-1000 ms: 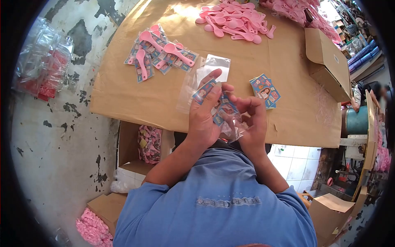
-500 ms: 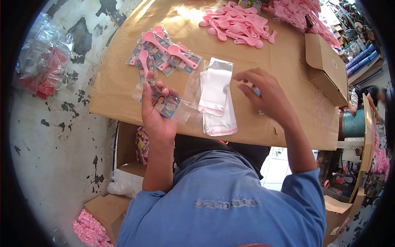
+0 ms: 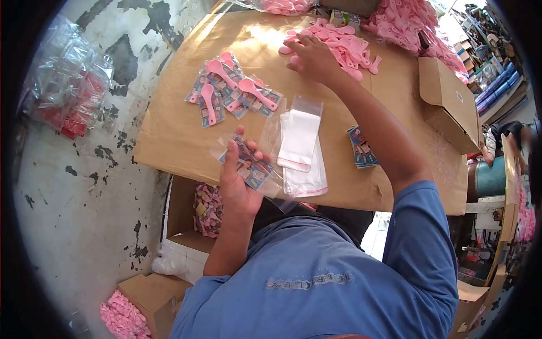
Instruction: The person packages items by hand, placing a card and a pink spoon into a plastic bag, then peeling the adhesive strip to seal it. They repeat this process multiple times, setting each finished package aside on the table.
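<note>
My left hand (image 3: 240, 189) is closed around a blue printed card (image 3: 255, 174) in a clear plastic bag, just above the table's near edge. My right hand (image 3: 314, 58) stretches to the near left side of a heap of pink spoons (image 3: 351, 48), fingers apart; whether a fingertip touches a spoon is hard to see. Between the hands lies a stack of clear plastic bags (image 3: 300, 135). Beyond my left hand, several pink spoons lie with blue cards in clear bags, one of them a bagged spoon (image 3: 210, 104). Under my right forearm rests a stack of blue cards (image 3: 361, 150).
An open cardboard box (image 3: 449, 101) stands on the table's right side. More pink spoons (image 3: 398, 25) are piled at the far right. Plastic bags (image 3: 68, 73) hang on the left wall. A co-worker's hand (image 3: 486, 155) shows at the right edge.
My right hand has moved from beside the clear bags up to the spoon heap. The card stack it was covering now shows. My left hand keeps its card, a little lower and farther right in view.
</note>
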Demonstrator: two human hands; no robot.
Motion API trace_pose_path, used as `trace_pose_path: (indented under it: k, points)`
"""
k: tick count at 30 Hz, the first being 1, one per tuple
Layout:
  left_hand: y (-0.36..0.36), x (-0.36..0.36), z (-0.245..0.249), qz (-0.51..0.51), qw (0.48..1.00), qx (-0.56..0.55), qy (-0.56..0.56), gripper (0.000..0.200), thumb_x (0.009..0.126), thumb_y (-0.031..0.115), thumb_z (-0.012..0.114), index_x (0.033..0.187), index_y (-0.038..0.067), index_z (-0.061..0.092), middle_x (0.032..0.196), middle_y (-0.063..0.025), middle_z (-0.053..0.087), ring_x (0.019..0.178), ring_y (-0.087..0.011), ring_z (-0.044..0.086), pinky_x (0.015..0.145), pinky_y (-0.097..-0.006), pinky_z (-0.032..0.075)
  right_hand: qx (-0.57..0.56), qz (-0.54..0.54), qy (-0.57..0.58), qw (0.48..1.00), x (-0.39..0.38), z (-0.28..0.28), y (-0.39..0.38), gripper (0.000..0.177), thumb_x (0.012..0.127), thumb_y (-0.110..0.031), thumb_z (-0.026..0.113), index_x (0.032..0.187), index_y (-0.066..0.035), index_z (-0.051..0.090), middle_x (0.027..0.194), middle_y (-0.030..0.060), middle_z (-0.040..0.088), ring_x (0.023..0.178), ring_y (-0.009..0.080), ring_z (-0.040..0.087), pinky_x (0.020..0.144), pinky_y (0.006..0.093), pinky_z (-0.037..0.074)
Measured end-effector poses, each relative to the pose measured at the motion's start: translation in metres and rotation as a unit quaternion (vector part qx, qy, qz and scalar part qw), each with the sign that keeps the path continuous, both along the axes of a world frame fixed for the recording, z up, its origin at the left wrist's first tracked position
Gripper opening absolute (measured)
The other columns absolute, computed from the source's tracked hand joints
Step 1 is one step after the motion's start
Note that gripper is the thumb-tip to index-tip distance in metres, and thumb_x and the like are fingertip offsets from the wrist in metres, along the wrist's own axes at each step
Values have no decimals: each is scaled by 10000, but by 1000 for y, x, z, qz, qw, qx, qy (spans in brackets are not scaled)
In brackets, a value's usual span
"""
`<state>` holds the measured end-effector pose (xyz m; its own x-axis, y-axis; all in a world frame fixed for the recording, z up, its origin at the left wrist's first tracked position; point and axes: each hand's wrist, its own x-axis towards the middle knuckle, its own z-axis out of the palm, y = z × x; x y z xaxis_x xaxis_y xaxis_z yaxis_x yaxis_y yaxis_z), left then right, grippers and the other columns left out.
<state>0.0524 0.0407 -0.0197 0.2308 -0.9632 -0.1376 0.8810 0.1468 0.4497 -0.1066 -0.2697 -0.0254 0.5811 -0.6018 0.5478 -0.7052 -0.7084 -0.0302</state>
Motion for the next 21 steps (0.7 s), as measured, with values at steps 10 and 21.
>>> trace_pose_path:
  k: [10, 21]
  points:
    - [-1, 20, -8, 30, 1000, 9, -5, 417, 1086, 314, 578, 1430, 86, 523, 987, -23, 627, 861, -111, 630, 898, -325, 569, 111, 173, 63, 977, -56, -5, 0, 307, 996, -260, 606, 1252, -100, 665, 1372, 118, 637, 1353, 303, 531, 1132, 456, 426]
    - [-10, 22, -16, 3, 1000, 6, 14, 436, 1078, 340, 594, 1426, 88, 519, 977, -21, 640, 849, -118, 630, 874, -353, 564, 253, 107, -8, 962, -145, 39, 60, 431, 956, -178, 697, 1373, -101, 619, 1375, 98, 640, 1361, 281, 540, 1126, 419, 433]
